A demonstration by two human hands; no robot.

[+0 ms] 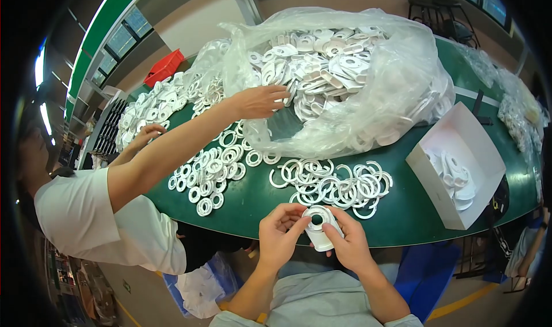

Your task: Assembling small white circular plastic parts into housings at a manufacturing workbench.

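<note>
White plastic part held over the bench edge

White plastic part [318,226], a flat piece with a round ring and hole at its top, sits at lower centre of the frame, just past the near edge of the green bench [397,218]. Both hands are closed on it: the left hand [280,235] pinches the ring's left rim with thumb and fingers, the right hand [348,243] grips the right side and supports the lower tab. To work the ring cleanly, it seems best to keep the thumbs near the hole, press evenly, and hold the piece flat so it does not twist.

Loose white rings [333,183] lie in a heap just above the hands, more rings [210,174] spread to the left. A clear plastic bag [368,97] full of white parts fills the upper centre; a co-worker's hand [259,101] reaches into it from the left. An open white box [460,163] stands at right, a red bin [164,67] at upper left. Windows and a green beam run overhead.
</note>
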